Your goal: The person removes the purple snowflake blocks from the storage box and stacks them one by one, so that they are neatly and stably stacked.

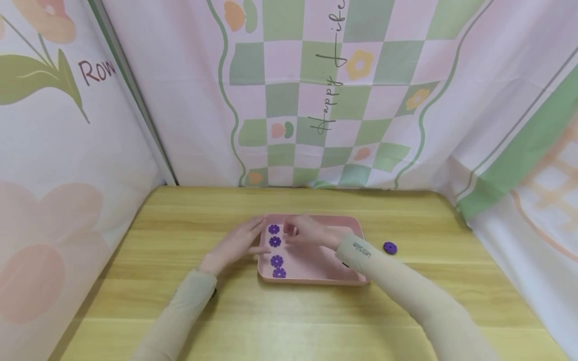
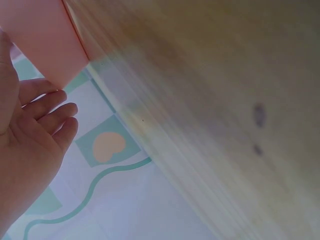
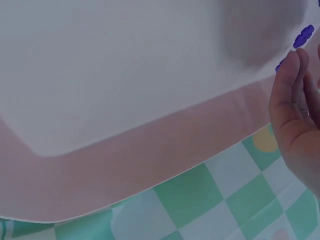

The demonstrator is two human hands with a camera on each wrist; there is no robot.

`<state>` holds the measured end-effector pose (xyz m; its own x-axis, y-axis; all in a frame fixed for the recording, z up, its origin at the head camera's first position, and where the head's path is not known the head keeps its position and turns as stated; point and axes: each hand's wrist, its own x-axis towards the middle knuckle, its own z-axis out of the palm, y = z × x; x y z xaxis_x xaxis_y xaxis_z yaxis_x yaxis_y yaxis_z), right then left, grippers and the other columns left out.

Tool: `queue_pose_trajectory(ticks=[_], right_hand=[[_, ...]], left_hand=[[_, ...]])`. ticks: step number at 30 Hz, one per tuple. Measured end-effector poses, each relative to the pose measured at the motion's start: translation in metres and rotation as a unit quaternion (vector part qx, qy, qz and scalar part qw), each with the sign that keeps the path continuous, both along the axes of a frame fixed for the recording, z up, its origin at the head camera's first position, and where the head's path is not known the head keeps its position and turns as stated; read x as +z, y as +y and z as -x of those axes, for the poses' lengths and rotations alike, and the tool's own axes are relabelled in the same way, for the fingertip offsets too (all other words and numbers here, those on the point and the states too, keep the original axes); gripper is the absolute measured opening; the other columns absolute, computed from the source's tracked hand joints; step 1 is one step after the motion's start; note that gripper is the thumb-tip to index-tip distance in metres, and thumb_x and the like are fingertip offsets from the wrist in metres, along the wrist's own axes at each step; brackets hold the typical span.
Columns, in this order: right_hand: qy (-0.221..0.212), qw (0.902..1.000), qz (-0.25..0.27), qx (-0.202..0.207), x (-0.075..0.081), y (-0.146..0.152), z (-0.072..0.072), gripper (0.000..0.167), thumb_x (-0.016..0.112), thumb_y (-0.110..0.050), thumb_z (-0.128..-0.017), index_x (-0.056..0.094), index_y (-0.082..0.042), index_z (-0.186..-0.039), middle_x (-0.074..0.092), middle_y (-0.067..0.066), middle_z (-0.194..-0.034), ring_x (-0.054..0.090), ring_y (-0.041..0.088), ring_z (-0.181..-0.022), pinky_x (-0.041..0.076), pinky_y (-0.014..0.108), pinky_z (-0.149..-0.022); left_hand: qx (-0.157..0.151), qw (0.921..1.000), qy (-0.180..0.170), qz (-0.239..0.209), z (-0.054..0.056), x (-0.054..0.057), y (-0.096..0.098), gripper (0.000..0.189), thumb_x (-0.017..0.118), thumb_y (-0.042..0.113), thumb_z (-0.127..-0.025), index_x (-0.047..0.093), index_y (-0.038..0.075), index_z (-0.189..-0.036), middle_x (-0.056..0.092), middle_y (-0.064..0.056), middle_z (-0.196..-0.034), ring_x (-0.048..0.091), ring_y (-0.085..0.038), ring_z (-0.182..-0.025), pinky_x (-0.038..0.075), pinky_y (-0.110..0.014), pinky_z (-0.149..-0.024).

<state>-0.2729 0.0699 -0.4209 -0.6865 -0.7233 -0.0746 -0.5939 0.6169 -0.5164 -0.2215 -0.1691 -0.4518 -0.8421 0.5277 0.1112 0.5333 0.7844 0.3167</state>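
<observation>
- Four purple flower-shaped discs [image 1: 275, 241] stand in a column at the left end of the pink tray [image 1: 316, 268], two toward the far side and two toward the near side, with a gap between the pairs.
- A fifth disc [image 1: 390, 248] lies on the bench [image 1: 293, 321], just beyond the tray's right end.
- The left hand [image 1: 235, 244] is at the tray's left rim, its fingers extended and relaxed, gripping nothing.
- The right hand [image 1: 310, 232] is over the tray, beside the column, fingers bent and thumb near the forefinger. The right wrist view shows purple at the fingertips, but I cannot tell whether they grip a disc or merely touch one.
- The discs look like thin, stiff plastic: probably light, hard to break and a little slippery, so an edge pinch between thumb and forefinger, using the notches, should suit.
- The tray looks rigid and smooth, likely light enough to slide if knocked; it is best steadied by the rim.
</observation>
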Motion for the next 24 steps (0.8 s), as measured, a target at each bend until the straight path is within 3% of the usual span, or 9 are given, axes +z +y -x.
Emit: queue_pose_trajectory(ticks=[5,10,13,20,24], right_hand=[[0.002,0.9993,0.025,0.028,-0.003,-0.005,-0.002,0.057,0.074,-0.003,-0.084,0.055,-0.005,-0.138,0.071,0.010,-0.099,0.066,0.020,-0.089,0.059,0.024,-0.079],[0.013,0.9980,0.040,0.048,-0.007,-0.012,-0.002,0.073,0.069,0.006,-0.083,0.044,-0.013,-0.149,0.070,0.013,-0.103,0.066,0.021,-0.092,0.061,0.029,-0.082],[0.011,0.9987,0.031,0.039,-0.007,-0.014,-0.003,0.073,0.068,0.007,-0.082,0.044,-0.011,-0.149,0.070,0.014,-0.104,0.067,0.022,-0.093,0.061,0.030,-0.083],[0.002,1.0000,-0.005,0.004,-0.007,-0.020,-0.004,0.034,0.072,0.000,-0.084,0.065,-0.001,-0.117,0.071,0.013,-0.100,0.068,0.023,-0.093,0.061,0.033,-0.086],[-0.002,0.9999,-0.011,-0.003,-0.010,-0.022,-0.002,0.040,0.073,0.000,-0.083,0.064,-0.002,-0.122,0.071,0.010,-0.101,0.068,0.021,-0.095,0.061,0.032,-0.089]], left_hand=[[-0.001,1.0000,0.002,0.003,-0.001,0.001,0.000,0.090,0.066,0.053,-0.088,0.030,0.004,-0.154,0.029,-0.020,-0.161,0.033,-0.037,-0.148,0.029,-0.054,-0.124],[-0.003,1.0000,0.007,0.000,-0.002,0.001,0.000,0.089,0.066,0.053,-0.088,0.031,0.003,-0.153,0.030,-0.021,-0.161,0.034,-0.038,-0.148,0.030,-0.054,-0.123],[-0.003,1.0000,0.007,0.001,-0.002,0.001,0.000,0.089,0.066,0.053,-0.088,0.031,0.002,-0.153,0.030,-0.021,-0.161,0.034,-0.038,-0.148,0.030,-0.054,-0.123],[-0.004,1.0000,0.005,-0.005,-0.002,0.001,0.000,0.088,0.067,0.050,-0.088,0.032,0.001,-0.152,0.031,-0.022,-0.160,0.034,-0.039,-0.147,0.030,-0.055,-0.123],[-0.004,1.0000,0.007,-0.003,-0.002,0.001,0.000,0.088,0.067,0.050,-0.088,0.032,0.001,-0.152,0.031,-0.022,-0.160,0.034,-0.039,-0.147,0.030,-0.055,-0.123]])
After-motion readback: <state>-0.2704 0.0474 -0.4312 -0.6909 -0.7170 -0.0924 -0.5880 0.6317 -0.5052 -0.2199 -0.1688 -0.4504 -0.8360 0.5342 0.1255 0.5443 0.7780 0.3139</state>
